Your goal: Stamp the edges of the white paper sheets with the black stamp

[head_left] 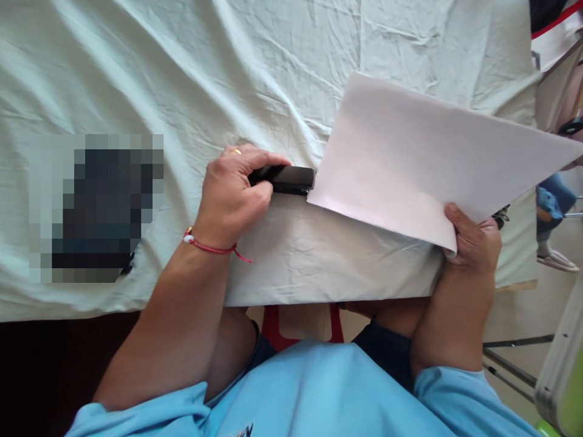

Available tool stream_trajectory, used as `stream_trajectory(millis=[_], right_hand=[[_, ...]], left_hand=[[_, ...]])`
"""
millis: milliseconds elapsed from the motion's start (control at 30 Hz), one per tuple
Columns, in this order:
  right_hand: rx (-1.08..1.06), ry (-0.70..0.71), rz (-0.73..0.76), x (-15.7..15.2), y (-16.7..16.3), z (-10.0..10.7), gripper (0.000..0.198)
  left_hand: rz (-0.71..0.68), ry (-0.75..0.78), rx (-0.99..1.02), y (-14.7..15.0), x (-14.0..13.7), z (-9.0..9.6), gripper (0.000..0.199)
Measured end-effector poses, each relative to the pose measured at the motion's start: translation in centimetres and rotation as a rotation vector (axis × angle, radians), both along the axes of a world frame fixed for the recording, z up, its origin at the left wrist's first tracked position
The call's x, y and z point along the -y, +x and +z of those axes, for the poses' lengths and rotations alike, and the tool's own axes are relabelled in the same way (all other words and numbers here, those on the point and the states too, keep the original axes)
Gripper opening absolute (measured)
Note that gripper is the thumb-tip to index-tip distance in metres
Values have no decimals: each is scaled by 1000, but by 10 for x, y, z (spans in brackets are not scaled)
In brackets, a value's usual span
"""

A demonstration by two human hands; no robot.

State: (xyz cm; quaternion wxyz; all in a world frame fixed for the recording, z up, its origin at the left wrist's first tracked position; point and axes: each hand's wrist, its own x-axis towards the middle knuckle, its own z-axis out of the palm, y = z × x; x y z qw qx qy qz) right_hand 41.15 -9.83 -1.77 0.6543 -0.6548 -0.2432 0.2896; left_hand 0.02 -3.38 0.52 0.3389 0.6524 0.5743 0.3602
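A black stapler [294,178] lies lengthwise in my left hand [234,191], whose thumb and fingers are wrapped round its rear part. Its front end meets the near left corner of some white paper [410,152]; whether the corner sits between the jaws I cannot tell. My right hand [476,240] pinches the paper's near right edge, thumb on top and the fingers hidden underneath. There the edge curls up a little. How many sheets there are does not show.
A pale wrinkled cloth [182,73] covers the table. On the left lies a dark, blurred-out object [107,206]. A small dark item [502,216] shows just beyond my right hand. Past the right edge, another person's leg [558,200] and metal frame bars [514,364] are visible.
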Motion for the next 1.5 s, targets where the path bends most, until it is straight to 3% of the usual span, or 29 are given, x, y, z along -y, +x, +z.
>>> stream_trajectory(millis=[400, 733, 967, 1067, 1167, 1367, 1433, 1500], right_hand=[[25, -32, 35, 1, -4, 2, 58], [14, -16, 26, 0, 0, -1, 60], [47, -30, 21, -3, 1, -2, 55], [38, -11, -15, -5, 2, -2, 50], [15, -5, -44, -6, 3, -1, 45], [-6, 27, -10, -5, 3, 1, 40], [-24, 32, -10, -4, 3, 1, 43], [-31, 37, -19, -3, 2, 1, 45]], left_hand=[[-139, 7, -32, 6, 0, 6, 16], [-195, 48, -159, 4, -5, -9, 17], [-199, 7, -64, 9, -1, 2, 20], [-306, -24, -43, 11, 4, 7, 24], [-507, -77, -12, 13, 7, 12, 25], [-790, -194, 100, 16, 9, 23, 15], [-699, -221, 182, 16, 11, 27, 20], [-405, -179, 292, 15, 12, 28, 38]])
